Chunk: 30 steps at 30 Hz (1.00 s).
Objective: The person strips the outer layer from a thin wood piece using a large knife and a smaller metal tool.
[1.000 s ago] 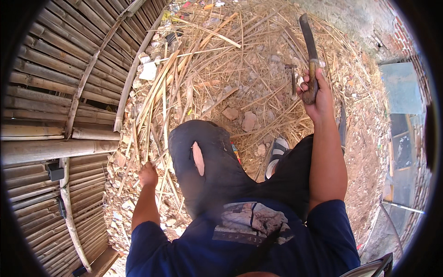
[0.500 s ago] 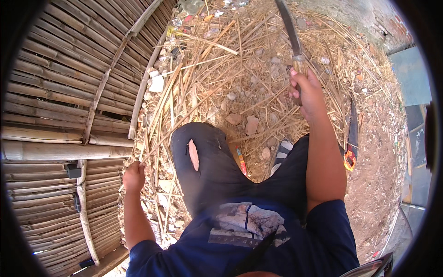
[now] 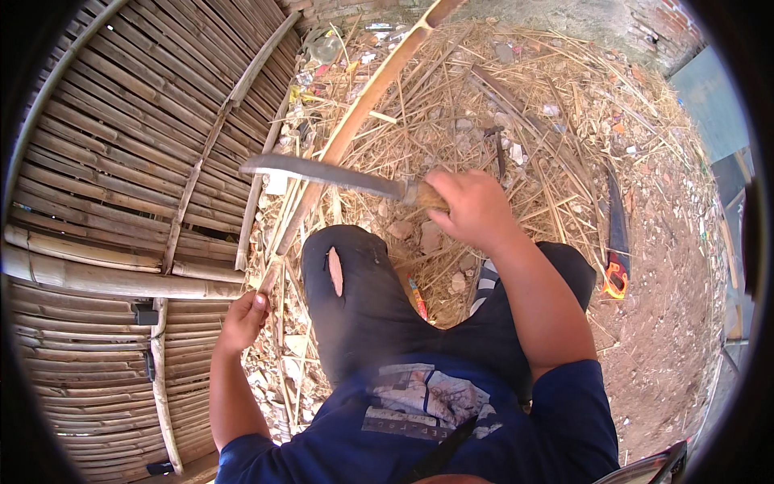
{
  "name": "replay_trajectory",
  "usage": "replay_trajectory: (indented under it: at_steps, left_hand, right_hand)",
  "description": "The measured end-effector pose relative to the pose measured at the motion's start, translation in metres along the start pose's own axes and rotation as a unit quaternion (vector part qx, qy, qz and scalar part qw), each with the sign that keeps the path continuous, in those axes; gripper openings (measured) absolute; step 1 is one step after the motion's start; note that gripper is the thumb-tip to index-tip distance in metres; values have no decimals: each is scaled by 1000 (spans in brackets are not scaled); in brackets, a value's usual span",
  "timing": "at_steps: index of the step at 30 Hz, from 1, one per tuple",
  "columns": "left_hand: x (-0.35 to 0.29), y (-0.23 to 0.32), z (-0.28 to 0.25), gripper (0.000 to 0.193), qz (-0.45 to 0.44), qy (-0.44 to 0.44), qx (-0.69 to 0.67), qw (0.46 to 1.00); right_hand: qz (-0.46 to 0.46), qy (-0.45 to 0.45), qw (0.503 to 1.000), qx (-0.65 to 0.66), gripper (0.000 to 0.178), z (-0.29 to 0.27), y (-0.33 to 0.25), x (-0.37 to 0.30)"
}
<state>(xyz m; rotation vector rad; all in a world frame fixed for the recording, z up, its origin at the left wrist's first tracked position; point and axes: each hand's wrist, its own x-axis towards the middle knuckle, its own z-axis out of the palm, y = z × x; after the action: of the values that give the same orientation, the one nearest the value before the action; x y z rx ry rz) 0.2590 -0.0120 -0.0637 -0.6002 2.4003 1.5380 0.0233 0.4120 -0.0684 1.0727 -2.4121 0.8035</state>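
Note:
My left hand (image 3: 242, 320), low on the left beside the bamboo wall, is closed on the near end of a long split bamboo strip (image 3: 377, 90). The strip slants up and to the right to the top edge of the view, its pale face showing. In my right hand (image 3: 474, 208), ahead of my knees, is the wooden handle of a machete. Its long curved blade (image 3: 343, 176) points left and lies across the strip in view; whether it touches the strip I cannot tell.
A wall of bamboo slats (image 3: 121, 161) rises at the left. Straw, bamboo scraps and stones (image 3: 431, 236) litter the ground ahead. A handsaw (image 3: 617, 234) with an orange-and-black handle lies at the right. Blue-grey panels (image 3: 713, 113) stand at the far right, with a masonry wall (image 3: 556, 16) behind.
My right hand has come down and left, and the machete has swung from pointing away to pointing left. The wide bamboo strip now stretches out plainly from my left hand.

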Motion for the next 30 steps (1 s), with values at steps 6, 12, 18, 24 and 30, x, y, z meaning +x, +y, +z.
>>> replay_trajectory:
  at_steps: [6,12,18,24,30]
  left_hand:
    - [-18,13,21,41,139,129,186,964]
    - [-25,20,39,31,168,215,284,919]
    - [-32,27,41,29,180,201,277,922]
    - [-34,4,33,34,182,223,302,909]
    - [-24,-4,40,36,168,191,197,947]
  right_hand:
    - [42,93,994,-45,40,-12,16,-1]
    - [107,130,984,-60,34,-24,16,-2]
    - [-52,103,990,-75,36,-21,2,3]
    - [257,121,957,-65,25,-30,49,0]
    - [45,144,987,-55,24,-21,21,0]
